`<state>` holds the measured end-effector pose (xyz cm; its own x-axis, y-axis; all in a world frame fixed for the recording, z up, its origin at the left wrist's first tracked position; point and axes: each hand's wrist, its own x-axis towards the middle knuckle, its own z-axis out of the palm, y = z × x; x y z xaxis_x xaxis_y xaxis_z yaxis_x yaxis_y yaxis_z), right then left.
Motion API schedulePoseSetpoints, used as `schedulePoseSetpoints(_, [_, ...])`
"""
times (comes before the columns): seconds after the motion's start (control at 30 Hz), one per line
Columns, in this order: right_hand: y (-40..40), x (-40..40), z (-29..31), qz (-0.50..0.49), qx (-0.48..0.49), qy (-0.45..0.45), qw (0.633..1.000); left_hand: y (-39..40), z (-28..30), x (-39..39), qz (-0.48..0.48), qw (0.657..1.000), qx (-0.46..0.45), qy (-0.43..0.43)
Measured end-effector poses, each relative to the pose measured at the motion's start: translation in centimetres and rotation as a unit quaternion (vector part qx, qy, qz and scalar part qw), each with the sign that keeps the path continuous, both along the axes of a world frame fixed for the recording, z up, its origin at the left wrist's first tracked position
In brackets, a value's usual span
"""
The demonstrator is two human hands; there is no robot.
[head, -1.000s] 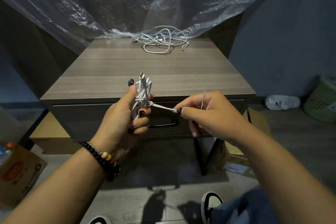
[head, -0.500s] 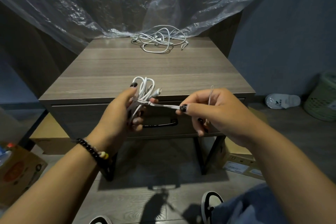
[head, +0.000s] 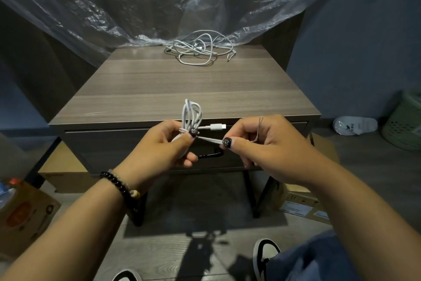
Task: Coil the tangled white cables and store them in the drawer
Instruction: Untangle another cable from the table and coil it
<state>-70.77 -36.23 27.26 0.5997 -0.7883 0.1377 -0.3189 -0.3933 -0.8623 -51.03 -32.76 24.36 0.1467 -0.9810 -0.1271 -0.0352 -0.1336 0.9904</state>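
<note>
Since the frame half a second back, our hands have edged a little closer together and the plug (head: 217, 126) now sticks out level to the right of the bundle instead of angling up.

In the head view, we grip the coiled cable (head: 191, 114) in our left hand (head: 159, 148), fingers curled round its waist and the thumb pressed on the wrap. The loops stand upright above the fist, in front of the near edge of the nightstand (head: 182, 89). Our right hand (head: 268, 146) pinches the loose tail of the same cable between thumb and forefinger, and that short stretch runs taut between the two hands. A thin grey tie (head: 258, 130) loops up from between the right fingers; we cannot tell what it is fastened to.

The drawer (head: 127, 146) sits closed under the tabletop, its black handle (head: 210, 155) showing just below our hands. The second cable (head: 200, 49) lies in a tangle at the far edge of the top, touching the clear plastic sheet (head: 114, 2) that hangs behind.

A beaded bracelet (head: 120, 186) circles the left wrist. Cardboard boxes (head: 25, 210) stand on the floor on both sides, a green basket (head: 405, 121) to the far right beside a white slipper (head: 354, 125).
</note>
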Motion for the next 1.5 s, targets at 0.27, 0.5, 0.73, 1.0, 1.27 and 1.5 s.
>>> schedulePoseSetpoints(0.27, [-0.3,-0.2,-0.4,-0.028,-0.026,-0.01,0.999,-0.1,0.1,0.7,0.006,0.999,0.022,-0.044])
schedulePoseSetpoints(0.5, [-0.8,-0.3,-1.1,-0.029,-0.191,0.033,0.981,0.8,-0.1,0.2,-0.151,0.974,-0.006,-0.169])
schedulePoseSetpoints(0.73, [-1.0,-0.1,-1.1,-0.037,-0.208,-0.009,0.977,1.0,0.2,0.3,-0.205,0.962,-0.104,-0.146])
schedulePoseSetpoints(1.0, [-0.9,0.1,-1.2,-0.053,-0.117,-0.029,0.991,1.1,0.4,0.6,-0.185,0.969,-0.139,-0.084])
schedulePoseSetpoints(1.27, [-1.0,0.2,-0.9,-0.035,-0.015,-0.023,0.999,1.1,0.0,1.0,-0.187,0.958,-0.199,-0.083])
schedulePoseSetpoints(1.5, [-0.6,0.2,-0.4,-0.014,0.065,-0.066,0.996,1.4,0.5,1.5,-0.196,0.965,-0.173,0.001])
